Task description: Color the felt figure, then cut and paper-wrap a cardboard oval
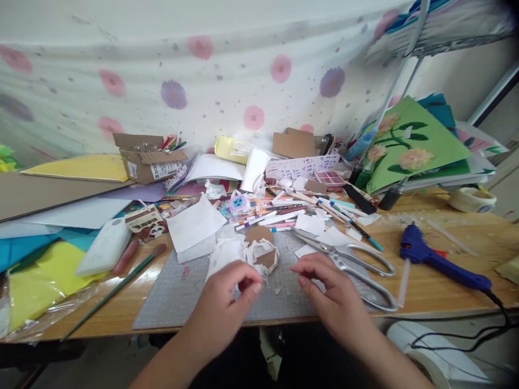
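My left hand (229, 294) is over the front of the grey cutting mat (166, 302), thumb and forefinger pressed together; whatever they pinch, if anything, cannot be made out. To its right, my right hand (330, 286) has a gap between thumb and forefinger, and no object shows in it. Just beyond the hands lies a round cardboard piece (266, 260) ringed with torn white paper. Another cardboard disc (259, 234) is behind it. Crumpled white tissue (225, 251) sits beside them, partly behind my left hand. Large silver scissors (365, 254) rest close to my right hand.
A blue glue gun (441, 256) with a cable lies at right. Pens and markers (284, 213) are heaped behind the mat. On the left are a green-handled brush (115, 292), a small panda carton (146, 222) and coloured sheets (52, 265). An open cardboard box (146, 162) stands behind.
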A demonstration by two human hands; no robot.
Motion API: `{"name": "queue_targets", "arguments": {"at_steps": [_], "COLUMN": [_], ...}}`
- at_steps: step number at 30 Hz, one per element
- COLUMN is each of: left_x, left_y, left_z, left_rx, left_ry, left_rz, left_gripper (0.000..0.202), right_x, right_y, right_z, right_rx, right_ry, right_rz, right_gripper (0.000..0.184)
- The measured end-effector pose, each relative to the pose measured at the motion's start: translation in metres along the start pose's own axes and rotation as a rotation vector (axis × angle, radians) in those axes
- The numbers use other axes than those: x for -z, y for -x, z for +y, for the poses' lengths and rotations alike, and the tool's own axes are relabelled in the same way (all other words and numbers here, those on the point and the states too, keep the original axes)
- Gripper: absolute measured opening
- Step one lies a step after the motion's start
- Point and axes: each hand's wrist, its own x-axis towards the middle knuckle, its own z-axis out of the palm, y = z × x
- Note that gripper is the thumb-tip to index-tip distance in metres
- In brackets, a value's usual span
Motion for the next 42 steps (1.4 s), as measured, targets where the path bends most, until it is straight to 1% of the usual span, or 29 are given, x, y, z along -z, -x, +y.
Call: {"name": "queue_targets", "arguments": {"at_steps": [2, 3, 5, 7, 9, 12, 15, 18, 22, 25, 27, 28, 29, 30, 32, 34, 35, 38, 40, 42], "left_x": [0.01, 0.014, 0.02, 0.022, 0.022, 0.016, 0.009, 0.007, 0.016, 0.026, 0.029, 0.028, 0.027, 0.026, 0.022, 0.02, 0.02, 0.021, 0.022, 0.02], "left_y": [-0.013, -0.021, -0.039, -0.06, -0.08, -0.101, -0.11, -0.113, -0.108, -0.095, -0.085, -0.081, -0.077, -0.074, -0.07, -0.069, -0.068, -0.063, -0.057, -0.052], "left_z": [-0.01, -0.014, -0.018, -0.021, -0.024, -0.031, -0.04, -0.044, -0.04, -0.032, -0.027, -0.025, -0.024, -0.023, -0.021, -0.021, -0.02, -0.016, -0.011, -0.005], "left_rx": [-0.024, -0.038, -0.072, -0.058, -0.036, -0.031, -0.023, 0.0, 0.043, 0.042, 0.037, 0.042, 0.043, 0.035, -0.022, -0.078, -0.087, -0.079, -0.106, -0.099], "left_ry": [-0.183, -0.29, -0.496, -0.621, -0.647, -0.63, -0.575, -0.474, -0.288, -0.156, -0.017, 0.068, 0.099, 0.074, -0.141, -0.34, -0.379, -0.372, -0.344, -0.266], "left_rz": [0.109, 0.111, 0.05, 0.009, 0.017, -0.019, -0.034, -0.014, 0.026, 0.005, -0.01, 0.005, 0.04, 0.092, 0.186, 0.216, 0.211, 0.234, 0.269, 0.281], "left_gripper": [0.015, 0.014, 0.017, 0.02, 0.023, 0.021, 0.025, 0.031, 0.036, 0.022, 0.021, 0.022, 0.021, 0.02, 0.02, 0.022, 0.022, 0.022, 0.018, 0.016], "right_x": [-0.001, -0.003, -0.01, -0.018, -0.027, -0.036, -0.041, -0.043, -0.039, -0.028, -0.018, -0.013, -0.008, -0.003, 0.005, 0.012, 0.015, 0.018, 0.018, 0.017], "right_y": [-0.017, -0.027, -0.045, -0.059, -0.068, -0.073, -0.073, -0.075, -0.076, -0.07, -0.063, -0.06, -0.057, -0.054, -0.049, -0.044, -0.042, -0.038, -0.035, -0.034], "right_z": [0.002, 0.002, 0.001, -0.002, -0.004, -0.003, 0.002, 0.008, 0.013, 0.017, 0.018, 0.019, 0.019, 0.019, 0.017, 0.015, 0.013, 0.01, 0.009, 0.007], "right_rx": [-0.001, -0.011, -0.037, -0.06, -0.069, -0.073, -0.083, -0.105, -0.139, -0.168, -0.246, -0.305, -0.369, -0.43, -0.515, -0.563, -0.578, -0.597, -0.603, -0.594], "right_ry": [0.167, 0.262, 0.428, 0.522, 0.55, 0.57, 0.563, 0.525, 0.397, 0.258, 0.047, -0.1, -0.26, -0.414, -0.619, -0.727, -0.764, -0.843, -0.866, -0.87], "right_rz": [-0.095, -0.142, -0.216, -0.273, -0.303, -0.34, -0.347, -0.33, -0.289, -0.257, -0.213, -0.165, -0.103, -0.04, 0.069, 0.155, 0.197, 0.285, 0.295, 0.316], "right_gripper": [0.019, 0.021, 0.023, 0.026, 0.029, 0.035, 0.033, 0.026, 0.021, 0.018, 0.015, 0.014, 0.014, 0.016, 0.021, 0.025, 0.026, 0.027, 0.027, 0.027]}}
